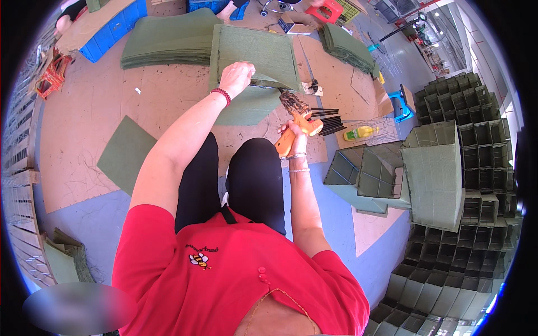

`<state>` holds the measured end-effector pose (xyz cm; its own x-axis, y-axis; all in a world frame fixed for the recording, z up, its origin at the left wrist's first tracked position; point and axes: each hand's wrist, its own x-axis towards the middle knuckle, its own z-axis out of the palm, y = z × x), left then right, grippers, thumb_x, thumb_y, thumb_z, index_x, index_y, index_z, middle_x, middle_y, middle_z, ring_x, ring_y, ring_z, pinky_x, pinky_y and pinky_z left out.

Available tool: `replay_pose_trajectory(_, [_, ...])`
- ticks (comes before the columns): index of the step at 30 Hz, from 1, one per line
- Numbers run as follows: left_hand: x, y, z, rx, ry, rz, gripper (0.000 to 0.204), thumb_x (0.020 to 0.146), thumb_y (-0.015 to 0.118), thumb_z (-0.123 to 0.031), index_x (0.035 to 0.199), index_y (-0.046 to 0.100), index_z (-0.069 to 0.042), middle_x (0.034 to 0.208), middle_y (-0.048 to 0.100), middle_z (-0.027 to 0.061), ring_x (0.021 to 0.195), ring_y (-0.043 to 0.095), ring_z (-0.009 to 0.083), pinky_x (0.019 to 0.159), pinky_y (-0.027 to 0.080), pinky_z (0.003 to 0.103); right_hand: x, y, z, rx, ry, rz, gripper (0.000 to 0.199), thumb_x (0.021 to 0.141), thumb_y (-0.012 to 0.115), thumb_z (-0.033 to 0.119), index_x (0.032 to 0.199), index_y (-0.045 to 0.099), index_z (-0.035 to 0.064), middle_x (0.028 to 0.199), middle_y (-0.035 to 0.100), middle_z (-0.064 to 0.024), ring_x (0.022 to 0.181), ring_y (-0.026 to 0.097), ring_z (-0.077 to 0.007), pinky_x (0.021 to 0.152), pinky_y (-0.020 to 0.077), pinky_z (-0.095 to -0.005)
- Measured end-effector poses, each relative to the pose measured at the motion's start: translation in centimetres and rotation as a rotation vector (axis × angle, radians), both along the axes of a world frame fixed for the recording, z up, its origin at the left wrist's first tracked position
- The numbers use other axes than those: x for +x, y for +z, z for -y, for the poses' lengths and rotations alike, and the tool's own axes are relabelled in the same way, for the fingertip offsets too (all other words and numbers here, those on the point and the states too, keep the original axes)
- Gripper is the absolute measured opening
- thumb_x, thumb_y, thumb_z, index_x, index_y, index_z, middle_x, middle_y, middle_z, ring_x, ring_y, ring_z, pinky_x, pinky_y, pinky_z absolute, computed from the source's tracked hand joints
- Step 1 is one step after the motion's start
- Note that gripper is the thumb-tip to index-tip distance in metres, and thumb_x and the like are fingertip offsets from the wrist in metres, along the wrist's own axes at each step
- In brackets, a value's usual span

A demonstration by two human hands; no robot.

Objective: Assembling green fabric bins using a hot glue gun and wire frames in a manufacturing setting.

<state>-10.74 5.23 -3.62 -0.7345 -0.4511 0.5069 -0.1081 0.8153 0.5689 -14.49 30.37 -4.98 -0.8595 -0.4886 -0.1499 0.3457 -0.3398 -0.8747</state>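
My left hand [236,77], a red beaded bracelet on its wrist, is closed at the near edge of a green fabric panel [255,50]. That edge is lifted a little, with a dark strip under it. In my right hand [295,134] is an orange glue gun [287,143], its front end coated in dark brown residue. The nozzle points up and left, close to the panel's near right corner. Another green sheet [246,106] lies below the panel, in front of my knees. Right of the gun are several thin black rods [332,124].
Stacked green sheets [168,39] stand at the far left, with another stack [347,50] at the far right. A yellow bottle [361,133] lies beside the rods. Green fabric boxes [434,168] pile up on the right. One loose sheet [128,154] lies left of my leg.
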Motion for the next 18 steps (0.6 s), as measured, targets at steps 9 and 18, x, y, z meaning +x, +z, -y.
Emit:
replay_pose_trajectory(9, [0.12, 0.12, -0.23, -0.026, 0.005, -0.011, 0.003, 0.073, 0.053, -0.004, 0.073, 0.057, -0.004, 0.075, 0.058, 0.0124, 0.076, 0.056, 0.0328, 0.066, 0.045, 0.041, -0.1, 0.02, 0.12, 0.001, 0.072, -0.034, 0.017, 0.077, 0.055, 0.007, 0.091, 0.05, -0.0019, 0.067, 0.052, -0.0079, 0.059, 0.053, -0.0193, 0.056, 0.0481, -0.0339])
replay_pose_trajectory(18, [-0.11, -0.02, -0.2, -0.009, 0.006, 0.016, 0.005, 0.074, 0.054, -0.005, 0.075, 0.058, -0.006, 0.077, 0.058, 0.0121, 0.077, 0.056, 0.0328, 0.067, 0.045, 0.041, -0.48, -0.05, 0.07, 0.033, 0.158, -0.029, 0.02, 0.077, 0.056, 0.006, 0.093, 0.049, -0.002, 0.065, 0.052, -0.008, 0.057, 0.053, -0.0205, 0.055, 0.0467, -0.033])
